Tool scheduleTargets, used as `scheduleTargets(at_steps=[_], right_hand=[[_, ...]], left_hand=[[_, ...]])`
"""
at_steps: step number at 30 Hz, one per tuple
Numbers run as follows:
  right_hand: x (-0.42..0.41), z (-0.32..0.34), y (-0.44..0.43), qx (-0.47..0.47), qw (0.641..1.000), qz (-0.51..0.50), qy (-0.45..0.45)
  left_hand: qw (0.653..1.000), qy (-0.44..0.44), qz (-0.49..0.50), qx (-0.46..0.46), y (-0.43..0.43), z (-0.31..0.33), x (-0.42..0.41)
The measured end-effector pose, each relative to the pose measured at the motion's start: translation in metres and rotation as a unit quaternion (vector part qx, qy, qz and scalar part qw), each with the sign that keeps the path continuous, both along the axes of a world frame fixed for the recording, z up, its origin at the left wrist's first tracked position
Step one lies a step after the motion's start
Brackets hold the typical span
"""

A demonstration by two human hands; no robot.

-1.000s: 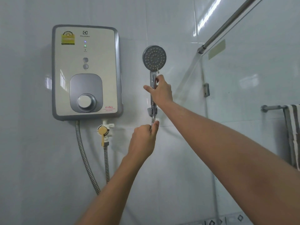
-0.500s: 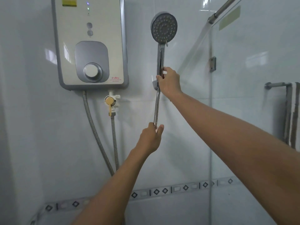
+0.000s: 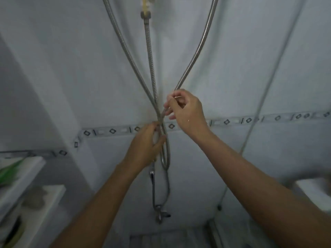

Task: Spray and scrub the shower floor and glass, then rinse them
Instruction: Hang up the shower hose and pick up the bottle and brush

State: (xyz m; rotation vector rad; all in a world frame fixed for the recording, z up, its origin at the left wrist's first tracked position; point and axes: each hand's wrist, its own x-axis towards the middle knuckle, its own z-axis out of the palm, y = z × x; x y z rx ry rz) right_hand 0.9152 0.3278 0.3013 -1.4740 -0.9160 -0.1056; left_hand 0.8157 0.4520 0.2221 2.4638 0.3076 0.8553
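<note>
A silver metal shower hose [image 3: 197, 51] hangs down the white tiled wall and crosses itself in a loop at mid-frame. My right hand [image 3: 186, 111] pinches the right strand just above the crossing. My left hand [image 3: 146, 147] grips the hose at the crossing, above the bottom of the loop [image 3: 165, 163]. The shower head is out of view above. The glass panel's edge [image 3: 265, 97] runs down the right side. A strip of the shower floor [image 3: 161, 238] shows at the bottom, blurred.
A second braided hose [image 3: 149, 51] drops from a yellow valve [image 3: 146, 8] at the top. A low wall tap [image 3: 161, 212] sits below the loop. White shelves [image 3: 26, 176] with a green plant stand at the left. A white fixture [image 3: 315, 194] is at the right.
The view has tipped down from the heater and shower head to the lower wall. My right hand left the shower handle and both hands slid down the hose to its crossing.
</note>
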Motion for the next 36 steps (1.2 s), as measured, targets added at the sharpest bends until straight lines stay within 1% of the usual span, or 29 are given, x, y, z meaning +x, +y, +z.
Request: scheduleTargets(at_steps=[1, 2, 4, 6, 8, 9, 11, 13, 16, 18, 20, 21, 22, 25, 29, 30, 32, 36], right_hand=[[-0.012, -0.041, 0.005, -0.031, 0.999, 0.006, 0.024], [-0.018, -0.067, 0.004, -0.053, 0.998, 0.008, 0.034], [-0.039, -0.155, 0.009, -0.134, 0.989, 0.01, 0.069], [-0.059, -0.229, 0.003, -0.209, 0.972, 0.003, 0.104], [-0.077, -0.306, -0.004, -0.282, 0.947, 0.003, 0.151], [-0.081, -0.327, -0.008, -0.311, 0.937, -0.005, 0.16], [-0.097, -0.399, -0.016, -0.376, 0.905, 0.001, 0.198], [-0.114, -0.482, -0.021, -0.445, 0.859, 0.028, 0.251], [-0.136, -0.604, -0.037, -0.512, 0.797, 0.042, 0.317], [-0.15, -0.672, -0.051, -0.549, 0.76, 0.032, 0.347], [-0.17, -0.754, -0.073, -0.58, 0.721, 0.03, 0.378], [-0.174, -0.778, -0.081, -0.591, 0.708, 0.024, 0.385], [-0.186, -0.823, -0.096, -0.609, 0.687, 0.024, 0.395], [-0.207, -0.924, -0.119, -0.64, 0.65, 0.031, 0.409], [-0.223, -1.037, -0.131, -0.684, 0.62, 0.056, 0.381], [-0.225, -1.053, -0.13, -0.689, 0.617, 0.067, 0.375], [-0.232, -1.098, -0.124, -0.701, 0.611, 0.089, 0.358], [-0.238, -1.171, -0.117, -0.732, 0.571, 0.131, 0.349]], left_hand=[[1.0, 0.016, 0.012, -0.018, 0.006, -0.033, -0.019], [0.999, 0.022, 0.021, -0.028, 0.008, -0.049, -0.031], [0.995, 0.06, 0.034, -0.07, 0.017, -0.118, -0.062], [0.988, 0.098, 0.044, -0.108, 0.019, -0.177, -0.089], [0.976, 0.146, 0.053, -0.154, 0.016, -0.244, -0.114], [0.969, 0.165, 0.061, -0.173, 0.013, -0.262, -0.121], [0.952, 0.219, 0.075, -0.203, 0.006, -0.323, -0.142], [0.928, 0.279, 0.088, -0.232, -0.001, -0.395, -0.158], [0.892, 0.351, 0.103, -0.267, -0.011, -0.499, -0.178], [0.865, 0.401, 0.108, -0.281, -0.019, -0.56, -0.186], [0.833, 0.455, 0.116, -0.294, -0.034, -0.634, -0.2], [0.821, 0.474, 0.117, -0.295, -0.037, -0.656, -0.202], [0.805, 0.503, 0.114, -0.293, -0.048, -0.696, -0.212], [0.778, 0.546, 0.114, -0.29, -0.072, -0.787, -0.225], [0.738, 0.586, 0.153, -0.299, -0.1, -0.893, -0.234], [0.73, 0.596, 0.158, -0.294, -0.103, -0.906, -0.235], [0.72, 0.61, 0.168, -0.284, -0.105, -0.945, -0.238], [0.725, 0.609, 0.171, -0.272, -0.099, -1.006, -0.246]])
